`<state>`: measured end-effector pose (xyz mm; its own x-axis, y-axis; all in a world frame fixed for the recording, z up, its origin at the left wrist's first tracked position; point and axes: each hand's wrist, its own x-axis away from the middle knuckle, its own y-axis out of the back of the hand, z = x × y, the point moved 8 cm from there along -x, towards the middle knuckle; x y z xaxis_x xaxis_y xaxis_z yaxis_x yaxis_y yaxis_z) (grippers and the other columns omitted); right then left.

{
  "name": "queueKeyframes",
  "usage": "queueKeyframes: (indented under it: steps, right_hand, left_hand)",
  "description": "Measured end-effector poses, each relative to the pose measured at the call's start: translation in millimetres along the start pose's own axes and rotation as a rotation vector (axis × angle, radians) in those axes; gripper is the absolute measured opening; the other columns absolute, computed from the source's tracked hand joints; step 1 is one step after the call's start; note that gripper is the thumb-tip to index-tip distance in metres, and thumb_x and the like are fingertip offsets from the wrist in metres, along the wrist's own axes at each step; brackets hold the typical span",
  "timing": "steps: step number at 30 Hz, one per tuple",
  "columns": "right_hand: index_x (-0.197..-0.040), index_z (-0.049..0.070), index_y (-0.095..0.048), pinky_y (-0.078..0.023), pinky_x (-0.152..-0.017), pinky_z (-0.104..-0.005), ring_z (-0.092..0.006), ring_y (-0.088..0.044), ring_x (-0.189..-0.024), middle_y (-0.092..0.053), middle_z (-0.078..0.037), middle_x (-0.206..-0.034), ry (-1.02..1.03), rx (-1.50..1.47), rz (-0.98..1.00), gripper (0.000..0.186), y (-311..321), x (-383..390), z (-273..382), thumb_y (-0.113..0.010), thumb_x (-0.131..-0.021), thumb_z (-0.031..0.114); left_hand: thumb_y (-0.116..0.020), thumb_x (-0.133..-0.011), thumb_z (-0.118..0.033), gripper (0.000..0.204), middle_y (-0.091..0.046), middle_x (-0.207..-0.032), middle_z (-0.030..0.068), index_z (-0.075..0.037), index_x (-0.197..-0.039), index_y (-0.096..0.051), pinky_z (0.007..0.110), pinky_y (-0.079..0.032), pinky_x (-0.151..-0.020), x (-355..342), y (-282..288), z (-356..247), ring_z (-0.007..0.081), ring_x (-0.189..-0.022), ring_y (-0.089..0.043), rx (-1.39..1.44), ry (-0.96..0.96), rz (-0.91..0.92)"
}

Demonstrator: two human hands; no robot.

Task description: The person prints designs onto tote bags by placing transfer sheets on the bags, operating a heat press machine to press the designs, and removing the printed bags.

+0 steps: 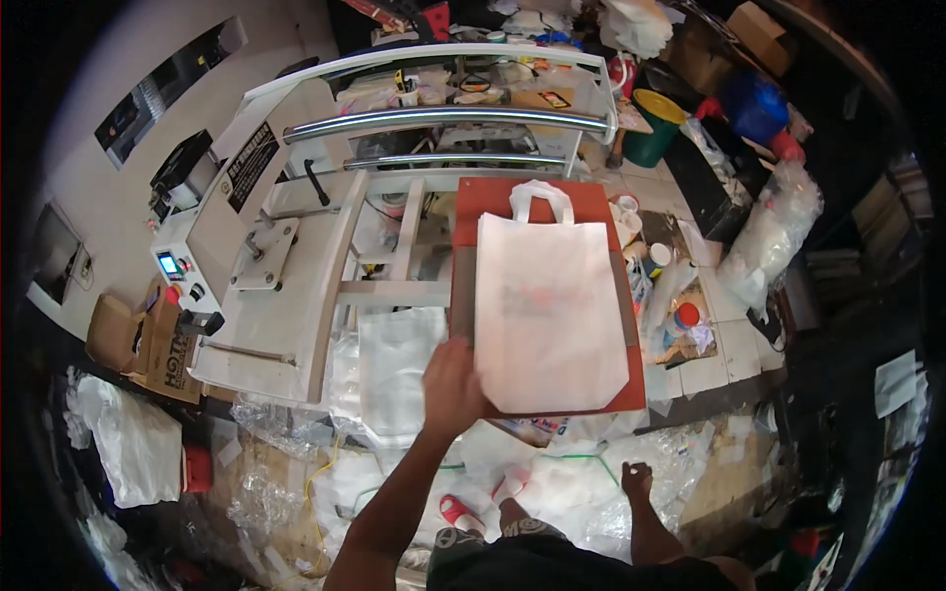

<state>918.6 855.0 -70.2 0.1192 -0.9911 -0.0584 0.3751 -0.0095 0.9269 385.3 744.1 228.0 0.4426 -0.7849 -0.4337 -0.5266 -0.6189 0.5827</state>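
We see the left hand (455, 389) at the lower left edge of the white bag (552, 325); its fingers are partly hidden, so we cannot tell whether they pinch the fabric or only press it. The right hand (638, 480) hangs low, apart from the bag, with fingers curled; we cannot tell whether the fingertips meet.

The white bag lies flat on the red board (637, 384), its handle loop (541, 197) at the far edge. To the left of the board, we find a second white bag (402, 369) at a lower level. The white machine frame (411, 231) occupies the left and far sides, with a metal roller (448, 122) across it. Jars and cups, including a red-capped jar (684, 317), stand close to the right of the board.

Beyond the frame, a small cup (408, 98) holds a yellow-and-black tool (400, 81). We cannot make out the contents of the green bin (652, 143) or the open cardboard box (168, 360).
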Motion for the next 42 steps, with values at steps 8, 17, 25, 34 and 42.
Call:
queueKeyframes:
  steps: [8,17,25,34,42]
  right_hand:
    - [-0.095,0.000,-0.065,-0.046,-0.085,-0.0481,-0.0389,-0.060,-0.094,-0.064,-0.022,-0.095,0.399,-0.091,0.270,0.036,-78,-4,141,-0.070,-0.077,0.031]
    - [-0.106,0.006,-0.062,-0.046,-0.088,-0.0507,-0.0376,-0.060,-0.102,-0.063,-0.019,-0.110,0.846,0.182,0.344,0.039,-248,-47,276,-0.067,-0.080,0.034]
    - [-0.108,0.007,-0.062,-0.046,-0.089,-0.0503,-0.0379,-0.059,-0.104,-0.062,-0.019,-0.112,0.623,0.419,0.559,0.039,-310,-56,253,-0.066,-0.081,0.034]
    - [-0.111,0.008,-0.062,-0.046,-0.091,-0.0497,-0.0383,-0.058,-0.105,-0.062,-0.019,-0.114,0.586,0.406,0.597,0.039,-297,-71,244,-0.066,-0.082,0.033]
    - [-0.113,0.009,-0.062,-0.045,-0.091,-0.0493,-0.0386,-0.057,-0.107,-0.061,-0.018,-0.116,0.570,0.381,0.623,0.039,-271,-88,247,-0.065,-0.082,0.032]
  left_hand:
    - [-0.059,-0.084,0.000,0.043,-0.053,-0.119,0.0239,0.004,-0.125,-0.044,0.044,-0.050,-0.083,276,60,102,0.0413,-0.102,-0.054,-0.149,0.495,0.068]
    - [-0.064,-0.082,-0.029,0.053,-0.057,-0.117,0.0263,0.000,-0.125,-0.054,0.047,-0.044,-0.096,600,33,142,0.0417,-0.110,-0.054,-0.180,1.036,0.629]
    - [-0.066,-0.080,-0.036,0.048,-0.062,-0.108,0.0258,-0.005,-0.116,-0.060,0.050,-0.049,-0.086,718,28,148,0.0434,-0.099,-0.059,-0.176,1.128,0.625]
    - [-0.070,-0.078,-0.031,0.050,-0.063,-0.102,0.0243,-0.005,-0.119,-0.058,0.047,-0.050,-0.083,650,9,150,0.0399,-0.094,-0.060,-0.076,1.021,0.493]
    - [-0.068,-0.083,-0.031,0.048,-0.063,-0.108,0.0223,-0.006,-0.123,-0.057,0.046,-0.049,-0.088,552,-3,142,0.0408,-0.099,-0.059,-0.161,0.800,0.486]
